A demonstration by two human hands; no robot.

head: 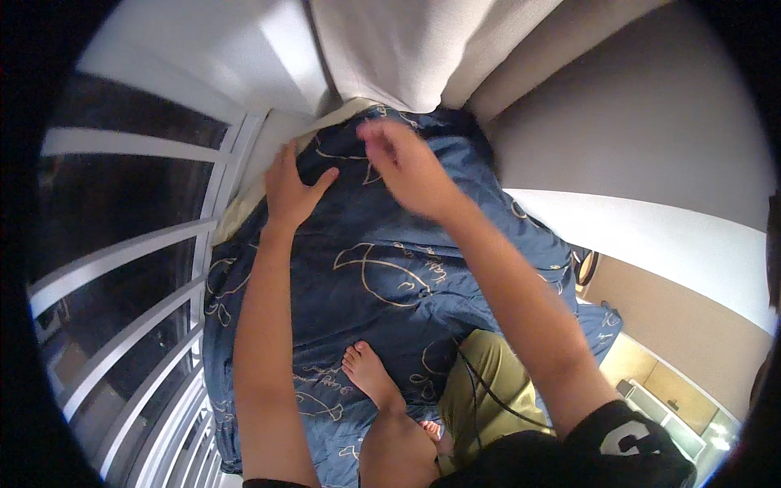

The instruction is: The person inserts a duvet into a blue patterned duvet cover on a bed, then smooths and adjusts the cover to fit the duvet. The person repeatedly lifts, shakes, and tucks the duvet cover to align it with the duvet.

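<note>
A navy bed sheet (341, 213) with pale whale line drawings and script covers the mattress below me. My left hand (294, 189) rests with fingers spread at the sheet's left edge, where a cream-coloured border (238, 213) shows beside the window side. My right hand (406, 161) is raised over the far part of the sheet, its fingers curled and blurred; whether it holds anything is unclear. My bare foot stands on the sheet, and one knee in olive trousers is bent on it.
White window bars (122, 253) run along the left. A light curtain (390, 55) hangs at the far end, touching the bed. A grey and white panel (610, 122) rises at the right. Black cables (488, 390) lie across my trouser leg. Shelving (665, 421) stands at lower right.
</note>
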